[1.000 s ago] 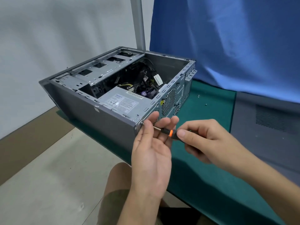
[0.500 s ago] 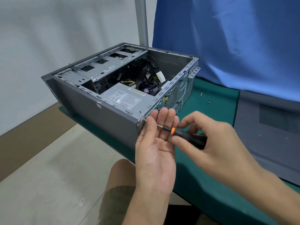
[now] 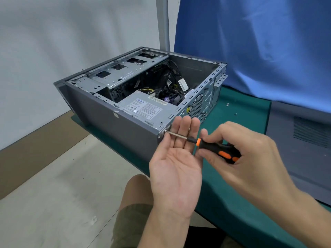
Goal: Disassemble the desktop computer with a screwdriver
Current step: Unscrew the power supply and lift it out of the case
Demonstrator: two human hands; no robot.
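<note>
Where the tip of the screwdriver [image 3: 214,148] meets the near rear corner of the desktop computer [image 3: 114,126], the thumb of the left hand [image 3: 176,161] crowds the spot, so the screw there cannot be made out. That left hand lies palm up with its fingers straight and side by side behind the bare steel shaft; whether they touch the shaft is unclear. The right hand [image 3: 254,154] curls its thumb and fingers round the black and orange handle, covering its butt end. Both forearms run out of the lower edge of the view, and a bare knee [image 3: 138,187] shows below them.

Inside the open case, the power supply [image 3: 145,109] sits nearest, its label print too small to read. Beyond it a tangle of black cables [image 3: 168,77] hides the board, and a metal drive cage [image 3: 125,70] spans the far side.

The computer lies on its side, open face up, along the near edge of the green worktop [image 3: 241,108], with the floor [image 3: 53,185] to the person's left. To the right of the case a stretch of green worktop carries one loose screw [image 3: 227,104] and a second loose screw [image 3: 235,114], apart from each other. Further right a grey panel [image 3: 300,149] lies flat, cut off by the frame. A blue cloth [image 3: 259,42] hangs close behind the case, beside an upright grey pole [image 3: 163,22].
</note>
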